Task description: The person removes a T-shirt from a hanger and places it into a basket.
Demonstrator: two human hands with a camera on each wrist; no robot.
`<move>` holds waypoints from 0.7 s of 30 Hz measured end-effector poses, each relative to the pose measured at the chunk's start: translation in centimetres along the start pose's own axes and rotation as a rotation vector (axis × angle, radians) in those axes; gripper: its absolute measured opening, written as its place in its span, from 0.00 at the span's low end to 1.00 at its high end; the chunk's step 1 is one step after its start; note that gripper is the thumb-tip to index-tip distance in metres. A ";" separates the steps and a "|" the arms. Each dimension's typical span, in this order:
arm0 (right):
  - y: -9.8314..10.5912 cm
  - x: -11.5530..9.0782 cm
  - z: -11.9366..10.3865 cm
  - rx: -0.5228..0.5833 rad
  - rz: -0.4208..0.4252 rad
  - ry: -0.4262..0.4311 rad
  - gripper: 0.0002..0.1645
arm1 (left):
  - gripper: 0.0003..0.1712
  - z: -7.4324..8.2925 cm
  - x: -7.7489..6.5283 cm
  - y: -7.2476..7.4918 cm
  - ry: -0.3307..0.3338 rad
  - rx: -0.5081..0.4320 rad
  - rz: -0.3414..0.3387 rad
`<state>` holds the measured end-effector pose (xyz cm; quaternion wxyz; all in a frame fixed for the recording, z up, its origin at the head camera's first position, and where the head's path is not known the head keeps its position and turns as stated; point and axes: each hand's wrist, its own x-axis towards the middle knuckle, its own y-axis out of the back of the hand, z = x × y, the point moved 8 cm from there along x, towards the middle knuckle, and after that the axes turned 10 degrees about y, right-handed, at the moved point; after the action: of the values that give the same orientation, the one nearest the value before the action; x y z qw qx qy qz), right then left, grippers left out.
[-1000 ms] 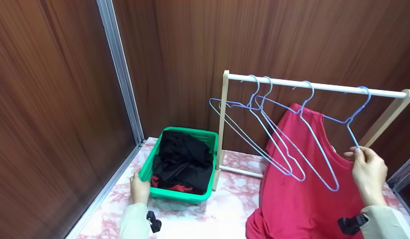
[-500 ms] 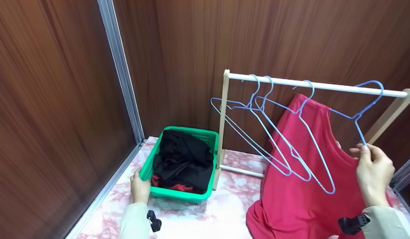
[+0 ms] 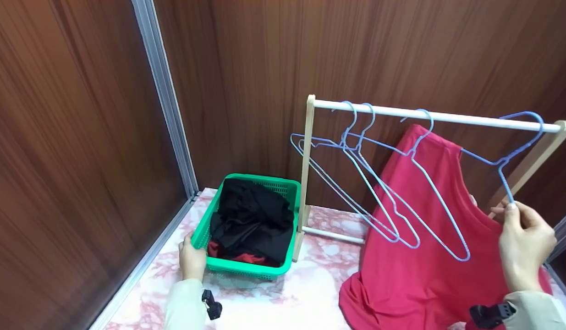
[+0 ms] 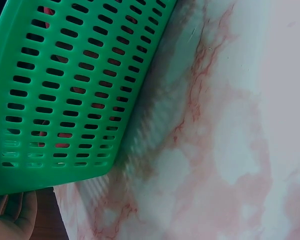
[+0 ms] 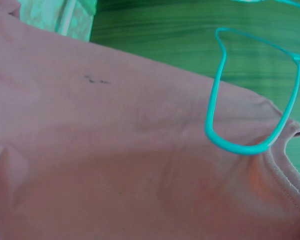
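Note:
My left hand [image 3: 192,260] grips the left front corner of a green plastic basket [image 3: 248,267]. Black clothing [image 3: 255,222] and a bit of red cloth [image 3: 249,259] lie in it. With thumb and fingers, my right hand [image 3: 528,243] pinches the near arm of a blue wire hanger [image 3: 506,181]. Its hook stands at the rail's right end, its top above the rail; whether it rests there I cannot tell. A red sleeveless garment [image 3: 429,256] hangs from its far arm by one shoulder, the lower part spread on the table. In the right wrist view the garment [image 5: 115,125] fills most of the picture.
A small rack with a white rail [image 3: 392,111] and wooden posts stands on the marble-patterned table [image 3: 310,288]. Several bare wire hangers hang there, one [image 3: 441,201] in front of the garment. Brown wood-grain panels [image 3: 246,82] close off the back and left.
My right hand has moved right with the held hanger; its hook has risen and shifted toward the rail's right end. The garment's shoulder has come up with it. My left hand stays on the basket.

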<state>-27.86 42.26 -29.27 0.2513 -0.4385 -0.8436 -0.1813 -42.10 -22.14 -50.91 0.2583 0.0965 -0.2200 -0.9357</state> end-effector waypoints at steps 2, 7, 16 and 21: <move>0.1 -0.1 0.1 0.004 0.009 0.001 0.12 | 0.34 0.0 0.0 0.0 0.001 0.000 -0.002; 0.3 -0.3 0.2 0.028 0.034 -0.008 0.12 | 0.34 0.0 0.1 0.0 -0.005 -0.004 0.002; 0.8 -0.9 0.9 0.055 0.052 -0.020 0.12 | 0.34 0.1 0.1 0.0 -0.007 0.002 -0.002; 0.5 -1.6 0.6 -0.028 0.033 0.123 0.12 | 0.33 0.1 0.1 0.1 -0.016 -0.003 0.006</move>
<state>-26.79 41.82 -30.70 0.2992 -0.4440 -0.8166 -0.2157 -42.16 -22.25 -50.79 0.2595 0.0881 -0.2211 -0.9360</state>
